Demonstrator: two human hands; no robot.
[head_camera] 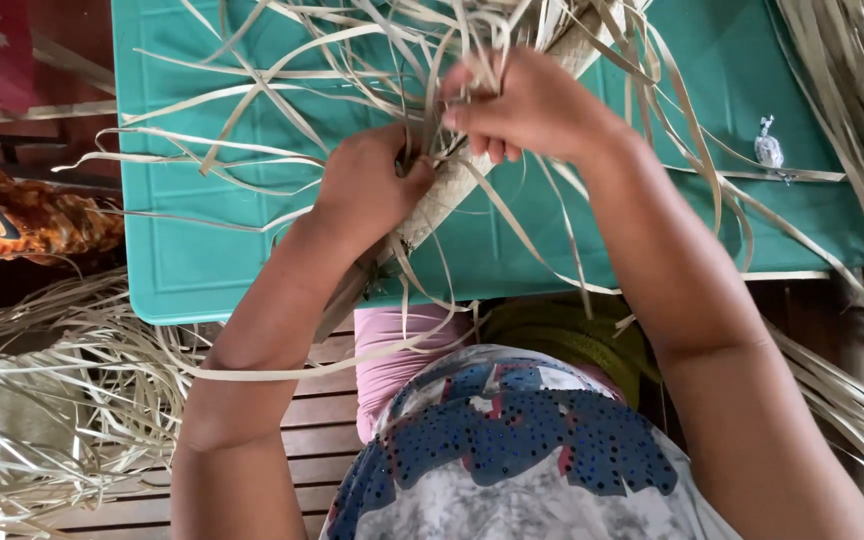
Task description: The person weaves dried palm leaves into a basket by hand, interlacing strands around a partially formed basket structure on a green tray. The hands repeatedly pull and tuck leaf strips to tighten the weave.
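Woven strip lies slanting across the teal worktop's near edge, loose straw strands fanning from it. The left hand grips the weave closed; the right hand pinches strands at the top. Best to keep the weave pinned firmly and pull each strand snug.

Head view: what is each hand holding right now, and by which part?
The left hand grips the pale woven straw band around its middle. The right hand pinches loose pale straw strips just above the woven part.
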